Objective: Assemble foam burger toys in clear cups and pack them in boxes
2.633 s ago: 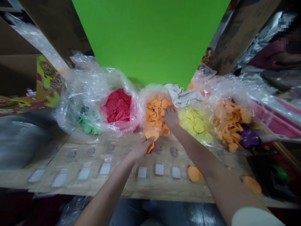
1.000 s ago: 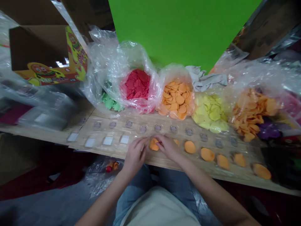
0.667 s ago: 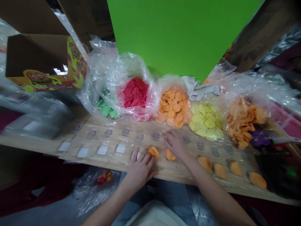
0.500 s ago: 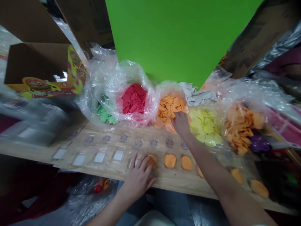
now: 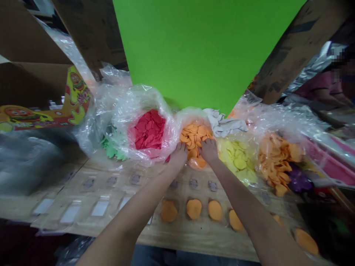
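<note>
Bag of orange discs (image 5: 194, 133), rear centre: entered by left hand (image 5: 179, 155) and right hand (image 5: 209, 149), fingers curled; contents of grasp cannot be told. Gathering judged underway; single-disc pinches called for next.

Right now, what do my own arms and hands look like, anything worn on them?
The left forearm and right forearm are bare and slender, with no sleeve in view. The left hand and right hand are ungloved; no watch or bracelet shows at the wrists. Rings are too blurred to tell.
</note>
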A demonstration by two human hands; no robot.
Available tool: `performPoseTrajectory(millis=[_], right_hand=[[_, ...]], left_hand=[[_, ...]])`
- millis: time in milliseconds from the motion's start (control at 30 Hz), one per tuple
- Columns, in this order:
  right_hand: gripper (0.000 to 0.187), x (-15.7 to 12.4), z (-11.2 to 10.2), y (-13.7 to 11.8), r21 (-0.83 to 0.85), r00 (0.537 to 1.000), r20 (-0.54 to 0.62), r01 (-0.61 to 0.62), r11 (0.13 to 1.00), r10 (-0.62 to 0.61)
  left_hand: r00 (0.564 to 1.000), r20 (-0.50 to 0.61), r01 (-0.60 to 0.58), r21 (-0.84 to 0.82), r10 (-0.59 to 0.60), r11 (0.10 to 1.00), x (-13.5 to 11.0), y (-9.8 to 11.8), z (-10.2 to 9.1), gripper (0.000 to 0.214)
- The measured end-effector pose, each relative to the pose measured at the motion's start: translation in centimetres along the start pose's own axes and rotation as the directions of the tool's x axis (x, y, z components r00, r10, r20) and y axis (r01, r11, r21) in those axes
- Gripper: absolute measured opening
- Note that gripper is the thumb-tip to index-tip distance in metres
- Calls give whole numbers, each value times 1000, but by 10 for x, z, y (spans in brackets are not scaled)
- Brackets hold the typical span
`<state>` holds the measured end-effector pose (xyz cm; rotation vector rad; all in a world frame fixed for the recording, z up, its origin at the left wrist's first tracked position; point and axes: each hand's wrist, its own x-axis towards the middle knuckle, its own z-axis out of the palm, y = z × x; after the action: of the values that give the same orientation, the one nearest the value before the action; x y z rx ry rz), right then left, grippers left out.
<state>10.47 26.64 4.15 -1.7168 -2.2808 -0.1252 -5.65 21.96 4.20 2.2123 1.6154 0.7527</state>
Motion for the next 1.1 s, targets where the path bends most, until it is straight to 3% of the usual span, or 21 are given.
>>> performPoseTrajectory(millis=[167,333,467,567,600,633,667,733,767,800,933,1000,1100], right_hand=[[15,0,1,4,141,995,12,96,985,-99],[34,7,0,17,332,999,11,38,942,-44],[36,5,-18,15,477,998,7,-56,877,60],[38,-5,-34,-5,606,999,40,-51,794,33],[38,-9,-37,-13,632,998,60,-39,774,0],[36,-11,-39,-20,635,997,78,-34,772,-20],[34,-14,-38,-26,615,996,88,-38,788,-21],[31,-17,-31,-33,519,997,68,-69,852,39],[31,-18,-25,-35,445,996,36,-92,891,85],[32,-20,-17,-36,366,993,0,-113,924,121],[34,-33,13,-42,63,982,-122,-136,989,143],[33,-41,21,-49,68,973,-173,-146,987,155],[25,-49,20,-60,225,970,-180,-120,967,162]], left_hand=[[998,-16,64,-100,-66,993,-14,-6,21,26],[977,-33,191,-303,-210,934,-15,-5,10,21],[939,-22,279,-534,-343,798,-4,-1,-5,33],[932,94,317,-683,-351,658,-4,8,-13,39],[929,166,335,-761,-331,556,-7,13,-15,44],[917,252,365,-844,-309,393,-11,17,-16,47],[893,347,403,-900,-286,167,-17,21,-18,47],[829,509,440,-850,-233,-291,-31,25,-22,34],[799,559,434,-792,-223,-430,-39,25,-25,25],[778,584,427,-763,-233,-486,-49,24,-29,17],[740,577,384,-785,-345,-487,-90,14,-48,14],[706,565,361,-806,-427,-469,-110,12,-56,19],[672,550,341,-824,-495,-453,-134,15,-62,23]])
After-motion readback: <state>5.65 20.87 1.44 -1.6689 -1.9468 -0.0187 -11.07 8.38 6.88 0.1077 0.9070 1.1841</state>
